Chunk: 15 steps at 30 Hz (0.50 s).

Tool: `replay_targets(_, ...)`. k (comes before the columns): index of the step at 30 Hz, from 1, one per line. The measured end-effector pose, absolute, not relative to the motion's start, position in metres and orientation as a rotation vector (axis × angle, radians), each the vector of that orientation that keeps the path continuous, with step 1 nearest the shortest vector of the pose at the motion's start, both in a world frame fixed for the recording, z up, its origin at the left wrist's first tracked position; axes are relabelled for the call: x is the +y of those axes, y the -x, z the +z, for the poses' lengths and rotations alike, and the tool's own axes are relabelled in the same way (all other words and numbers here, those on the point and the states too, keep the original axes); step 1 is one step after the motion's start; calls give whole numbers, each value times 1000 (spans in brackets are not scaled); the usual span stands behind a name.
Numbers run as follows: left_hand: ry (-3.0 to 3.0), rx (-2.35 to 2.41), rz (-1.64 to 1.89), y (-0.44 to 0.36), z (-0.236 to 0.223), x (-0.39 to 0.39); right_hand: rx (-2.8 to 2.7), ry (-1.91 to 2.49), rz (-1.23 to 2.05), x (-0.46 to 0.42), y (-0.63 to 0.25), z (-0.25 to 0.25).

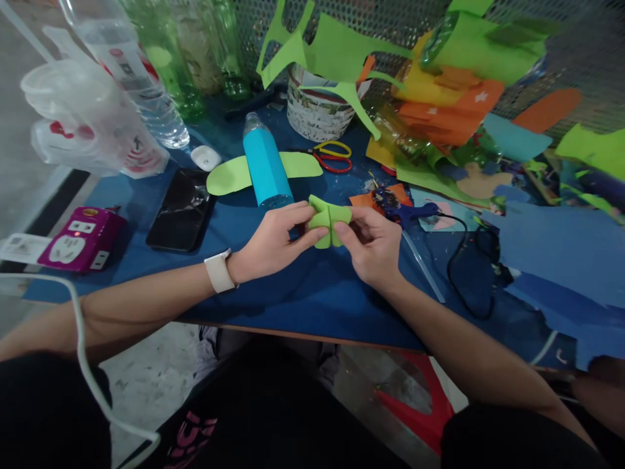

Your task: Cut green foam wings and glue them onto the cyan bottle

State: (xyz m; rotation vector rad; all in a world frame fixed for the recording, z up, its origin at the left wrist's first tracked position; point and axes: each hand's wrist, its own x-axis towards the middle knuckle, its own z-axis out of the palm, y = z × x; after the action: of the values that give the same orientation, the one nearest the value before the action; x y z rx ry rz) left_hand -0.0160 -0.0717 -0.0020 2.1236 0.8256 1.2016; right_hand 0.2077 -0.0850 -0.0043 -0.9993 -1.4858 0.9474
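Observation:
Between my two hands is a small folded piece of green paper [323, 218], held above the near part of the blue table. My left hand [280, 238] pinches its left side with thumb and fingers. On the other side, my right hand [374, 244] grips the paper the same way, thumb in front. Just beyond my left hand lies a plastic bottle wrapped in blue paper [266, 163]. Flat green paper wings [229, 174] stick out from both sides of the bottle. Scissors with red and yellow handles [334, 157] rest behind the green paper.
A black phone [180, 212] and a purple power adapter [83, 240] lie at left, near a water bottle [141, 78] and a plastic cup [92, 117]. To the right are a blue glue gun [415, 212], its cord, a glue stick [422, 267] and heaped paper scraps [561, 254].

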Motion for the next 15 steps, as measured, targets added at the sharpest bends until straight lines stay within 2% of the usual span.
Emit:
replay_targets(7,-2044,726,1215,16,1,-72,-1419,869,1190,-78,-215,-20)
replay_targets(15,-2035,648,1213,15,5,-72,-1282,797,1320,-80,-207,-5)
